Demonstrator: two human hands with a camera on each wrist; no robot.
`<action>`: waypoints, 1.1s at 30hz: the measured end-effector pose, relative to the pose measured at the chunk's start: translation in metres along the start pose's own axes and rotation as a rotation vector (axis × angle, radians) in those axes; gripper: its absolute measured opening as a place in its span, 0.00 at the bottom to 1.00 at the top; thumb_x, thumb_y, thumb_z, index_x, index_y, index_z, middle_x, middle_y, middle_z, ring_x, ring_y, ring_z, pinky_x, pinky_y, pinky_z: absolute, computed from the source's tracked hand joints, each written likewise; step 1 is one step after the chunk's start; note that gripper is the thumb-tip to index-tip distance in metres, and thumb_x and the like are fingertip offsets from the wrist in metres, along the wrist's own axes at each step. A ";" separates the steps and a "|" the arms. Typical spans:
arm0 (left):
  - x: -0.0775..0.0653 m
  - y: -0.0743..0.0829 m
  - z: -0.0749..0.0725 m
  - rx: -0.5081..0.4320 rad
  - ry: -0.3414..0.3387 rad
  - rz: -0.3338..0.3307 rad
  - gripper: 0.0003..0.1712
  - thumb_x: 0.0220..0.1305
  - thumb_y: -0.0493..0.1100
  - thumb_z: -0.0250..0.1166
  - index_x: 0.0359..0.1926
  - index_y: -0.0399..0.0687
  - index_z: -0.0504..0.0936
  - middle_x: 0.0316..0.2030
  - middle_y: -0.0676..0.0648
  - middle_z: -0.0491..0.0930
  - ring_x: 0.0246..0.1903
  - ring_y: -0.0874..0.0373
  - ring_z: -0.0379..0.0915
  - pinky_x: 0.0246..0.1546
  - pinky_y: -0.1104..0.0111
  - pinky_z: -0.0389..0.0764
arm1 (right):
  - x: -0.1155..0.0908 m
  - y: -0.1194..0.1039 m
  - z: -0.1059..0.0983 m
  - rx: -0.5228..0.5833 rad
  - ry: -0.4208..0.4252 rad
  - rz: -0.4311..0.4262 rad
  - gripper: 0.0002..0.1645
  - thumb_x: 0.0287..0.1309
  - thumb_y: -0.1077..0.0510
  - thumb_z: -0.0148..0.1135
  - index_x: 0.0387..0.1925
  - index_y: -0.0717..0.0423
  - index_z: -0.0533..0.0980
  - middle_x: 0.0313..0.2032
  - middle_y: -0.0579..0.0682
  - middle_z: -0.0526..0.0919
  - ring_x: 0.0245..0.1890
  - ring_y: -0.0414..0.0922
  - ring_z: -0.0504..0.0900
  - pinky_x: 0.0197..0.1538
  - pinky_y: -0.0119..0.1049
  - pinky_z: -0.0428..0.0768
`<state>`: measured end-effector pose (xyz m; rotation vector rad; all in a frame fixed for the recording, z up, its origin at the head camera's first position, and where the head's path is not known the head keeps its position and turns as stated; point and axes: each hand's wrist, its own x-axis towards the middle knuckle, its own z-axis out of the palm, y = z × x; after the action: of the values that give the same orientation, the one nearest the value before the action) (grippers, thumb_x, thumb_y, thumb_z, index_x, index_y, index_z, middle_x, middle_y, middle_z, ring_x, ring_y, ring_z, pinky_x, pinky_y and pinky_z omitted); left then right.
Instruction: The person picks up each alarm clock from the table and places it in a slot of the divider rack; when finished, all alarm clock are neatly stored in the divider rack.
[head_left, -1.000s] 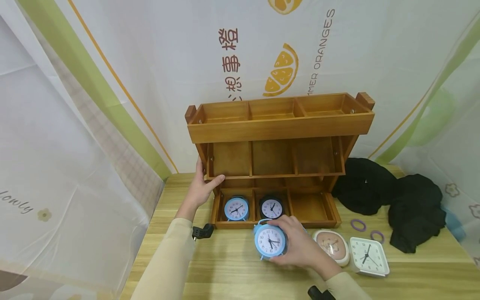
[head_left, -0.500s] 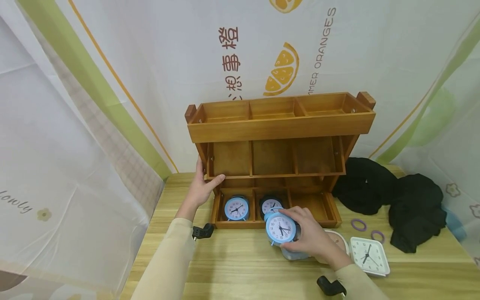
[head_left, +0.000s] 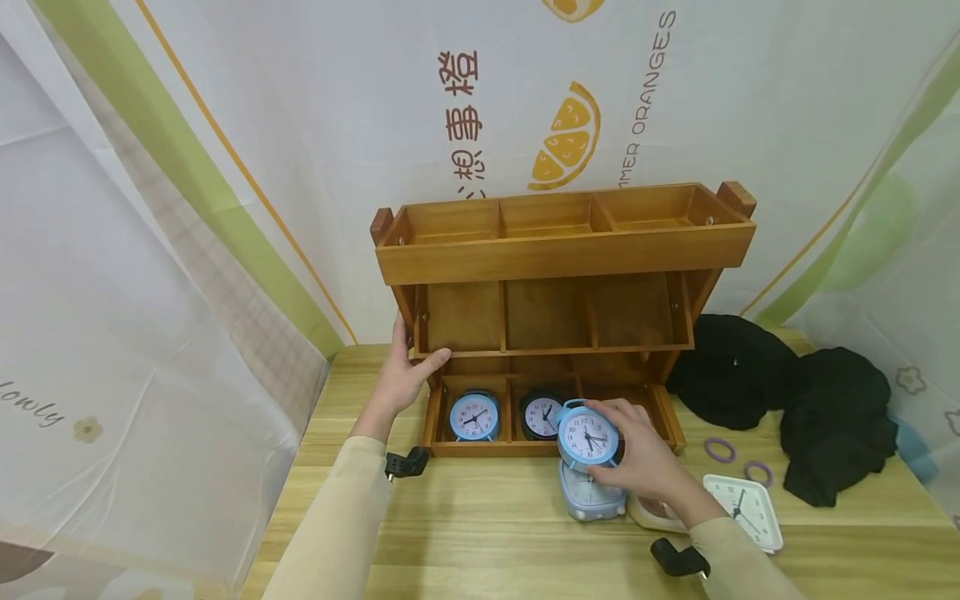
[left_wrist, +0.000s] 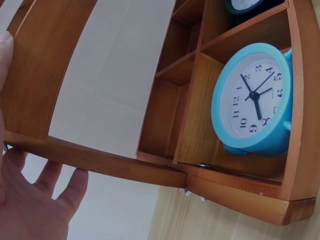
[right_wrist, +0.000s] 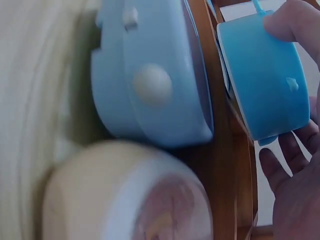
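My left hand grips the left side of a tiered wooden box, thumb in front and fingers behind the wood. A light-blue round alarm clock is pinched between the thumb and fingers of my right hand, over the front edge of the bottom tray's right part. In that tray, another blue alarm clock fills the left compartment and a black one the middle. Beneath the held clock stands a blue-grey clock. A cream clock beside it is partly hidden by my right wrist in the head view.
A white square clock lies at the right, by two purple rings. Black cloth items are heaped right of the box. A printed curtain hangs behind the wooden table.
My right hand has carried the blue alarm clock rightward and a little farther away, up to the bottom tray's front edge, uncovering the blue-grey clock. My left hand has stayed on the box.
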<state>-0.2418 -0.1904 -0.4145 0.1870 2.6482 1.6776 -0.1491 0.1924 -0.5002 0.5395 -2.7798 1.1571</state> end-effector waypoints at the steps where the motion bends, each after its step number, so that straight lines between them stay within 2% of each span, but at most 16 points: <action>1: 0.000 0.000 0.000 0.000 0.000 0.001 0.65 0.69 0.63 0.68 0.84 0.66 0.25 0.84 0.44 0.34 0.82 0.41 0.34 0.77 0.40 0.48 | 0.000 0.002 -0.002 -0.003 0.006 0.001 0.57 0.38 0.51 0.88 0.72 0.51 0.72 0.61 0.51 0.76 0.58 0.52 0.68 0.56 0.60 0.77; 11: 0.000 0.000 0.001 -0.009 0.002 0.011 0.65 0.70 0.60 0.69 0.84 0.66 0.25 0.84 0.45 0.34 0.82 0.41 0.35 0.78 0.42 0.48 | 0.005 0.024 -0.013 0.010 0.029 0.030 0.56 0.39 0.56 0.87 0.72 0.56 0.71 0.61 0.55 0.75 0.58 0.53 0.68 0.58 0.59 0.74; 18: 0.000 0.001 0.001 -0.009 0.006 0.009 0.65 0.70 0.60 0.69 0.84 0.66 0.26 0.84 0.45 0.34 0.82 0.42 0.35 0.78 0.43 0.48 | 0.009 0.036 -0.022 0.016 0.055 -0.005 0.53 0.42 0.56 0.85 0.71 0.59 0.71 0.60 0.59 0.75 0.57 0.57 0.70 0.55 0.60 0.74; 25: 0.000 0.002 0.001 0.000 0.003 -0.007 0.65 0.70 0.61 0.69 0.84 0.64 0.25 0.84 0.44 0.33 0.82 0.41 0.35 0.78 0.43 0.48 | 0.015 0.053 -0.025 0.007 0.092 -0.034 0.52 0.40 0.58 0.84 0.70 0.60 0.72 0.60 0.62 0.76 0.56 0.59 0.72 0.54 0.58 0.73; 33: 0.002 -0.001 0.001 -0.019 0.012 0.051 0.64 0.70 0.58 0.69 0.83 0.70 0.26 0.84 0.49 0.33 0.81 0.40 0.35 0.77 0.42 0.50 | 0.022 0.056 -0.035 0.002 0.061 0.023 0.51 0.42 0.57 0.82 0.70 0.60 0.72 0.63 0.65 0.74 0.56 0.61 0.70 0.54 0.63 0.73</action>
<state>-0.2442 -0.1899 -0.4159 0.2470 2.6567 1.7235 -0.1911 0.2466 -0.5085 0.4657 -2.7411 1.1609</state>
